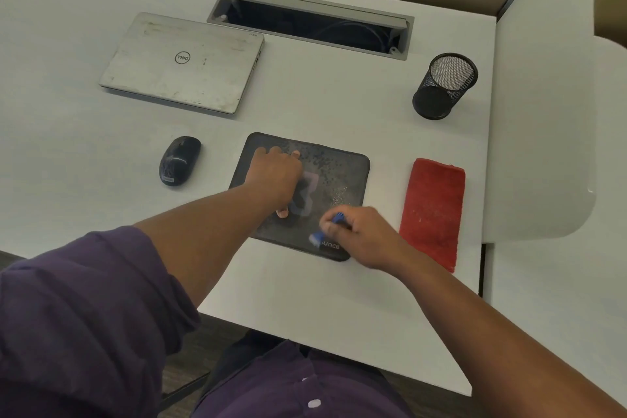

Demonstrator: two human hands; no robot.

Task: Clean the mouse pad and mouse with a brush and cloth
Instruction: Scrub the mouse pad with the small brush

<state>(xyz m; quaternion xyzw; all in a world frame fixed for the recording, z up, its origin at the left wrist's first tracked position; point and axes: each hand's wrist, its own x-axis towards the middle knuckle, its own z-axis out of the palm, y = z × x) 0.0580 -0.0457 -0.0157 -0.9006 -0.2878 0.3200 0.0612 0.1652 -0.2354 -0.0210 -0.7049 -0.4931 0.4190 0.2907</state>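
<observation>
Your right hand [363, 234] grips the small blue-handled brush [327, 229], bristles down near the 5 o'clock corner of the dusty black rectangular mouse pad [342, 176] at desk centre. Your left hand [276, 176] presses flat on the pad's 10 o'clock part, fingers straight, holding nothing. Risks: sweeping toward 3 o'clock throws grit onto the folded red cloth [434, 210] just beside the pad; ease off w/ the left & the pad may slide. The black oval mouse [179, 159], at 9 o'clock, looks untouched.

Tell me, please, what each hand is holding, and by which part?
The right hand grips the blue brush around its handle's middle. The left hand holds nothing; it presses flat on the mouse pad.
</observation>
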